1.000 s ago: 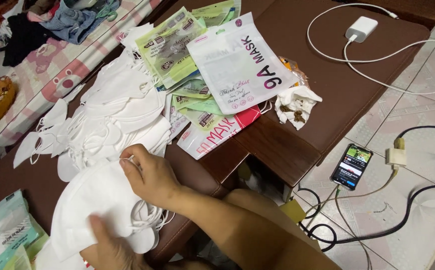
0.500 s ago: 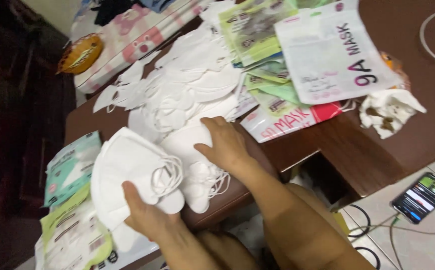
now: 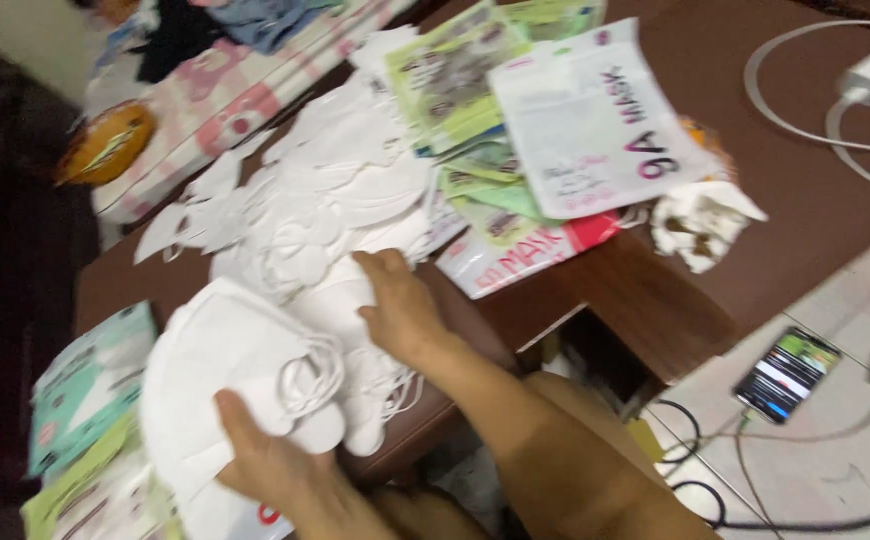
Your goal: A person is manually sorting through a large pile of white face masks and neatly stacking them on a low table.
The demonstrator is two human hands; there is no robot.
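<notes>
The left hand reaches up from below, fingers curled under a stack of folded white face masks with looped ear cords, gripping it. The right hand, forearm stretched across the brown wooden tabletop, lies flat, fingers spread on the loose mask pile.

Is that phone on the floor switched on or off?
On: the phone lies face up on the floor tiles with a lit, colourful screen.

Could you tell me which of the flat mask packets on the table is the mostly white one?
It is the large white packet lying on top of the green packets, at the far side; the rest are green, teal or red.
</notes>
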